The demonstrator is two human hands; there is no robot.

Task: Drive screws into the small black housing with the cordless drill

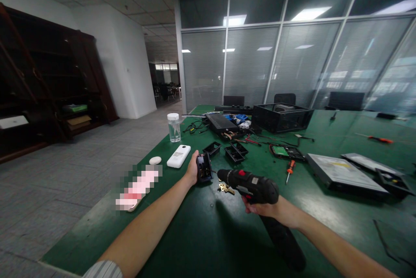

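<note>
One drill [248, 184], R hand [261, 208], aims left at part [204, 168] in L hand [192, 169].

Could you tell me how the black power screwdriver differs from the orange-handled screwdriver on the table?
The power screwdriver is bulky and black with a red switch; the orange-handled screwdriver is slim and small. The power screwdriver is gripped in the right hand, tip toward the black part in the left hand; the orange-handled screwdriver lies untouched on the table. Both are screwdrivers.

the head camera looked forward and down along the green table [201, 239]. it sat close behind the left hand [192, 169] and right hand [264, 208].
</note>
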